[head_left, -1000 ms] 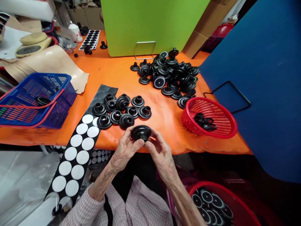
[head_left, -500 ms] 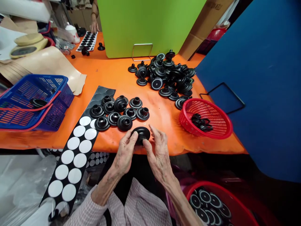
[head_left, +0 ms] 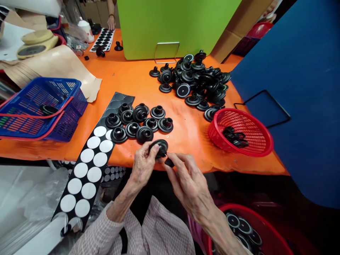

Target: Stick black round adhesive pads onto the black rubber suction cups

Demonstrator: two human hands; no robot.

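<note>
My left hand [head_left: 143, 163] is closed on a black stepped disc with a short stem [head_left: 160, 148], thumb across its face, just above the table's front edge. The disc is tilted. Close at its right, my right hand [head_left: 187, 177] pinches a small black piece [head_left: 169, 162] between thumb and fingertips. I cannot tell whether this piece touches the disc's stem. Beyond my left hand, several similar black discs [head_left: 145, 134] stand in a group, stems mostly up. Some rest on the end of a black strip with white round stickers [head_left: 87, 155].
A red basket [head_left: 240, 117] with small black parts stands right, a blue basket [head_left: 75, 102] left. A heap of black discs [head_left: 196, 78] lies before a green board [head_left: 175, 24]. A blue board [head_left: 300, 88] bounds the right. Another person's hand [head_left: 111, 22] rests on a sticker sheet.
My right hand, spread beside the disc before, now pinches a small black piece at its lower right. The disc in my left hand has tilted. The whole view has shifted slightly.
</note>
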